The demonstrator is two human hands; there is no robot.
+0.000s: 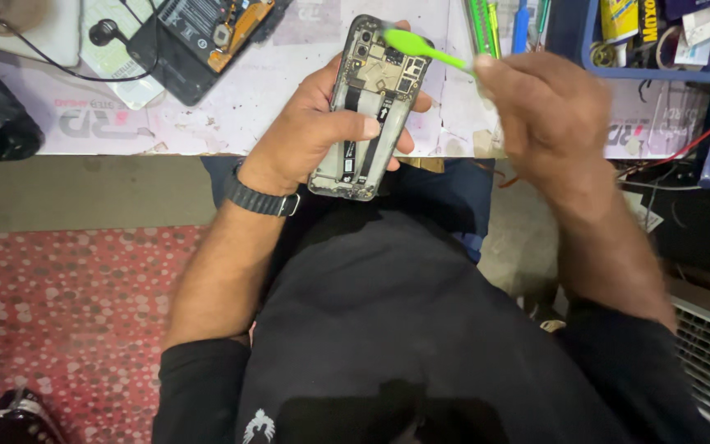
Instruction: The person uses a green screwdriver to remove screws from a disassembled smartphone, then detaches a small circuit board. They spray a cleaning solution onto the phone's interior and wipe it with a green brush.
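My left hand [306, 131] grips an opened phone [369, 107] with its back cover off, so the circuit board and flat cables show. The thumb lies across the phone's middle. My right hand [548, 107] pinches the handle of a green brush [421, 48]. Its head rests on the top part of the phone's board. A dark band sits on my left wrist [260, 200]. Both hands hover over the front edge of the workbench [232, 123], above my lap.
Another opened phone [199, 41] lies at the bench's back left, beside a black cable and earphone [104, 33]. Green and blue tools [499, 25] stand behind my right hand. A blue tray [659, 49] of small items and wires sits at right. Red patterned floor lies below left.
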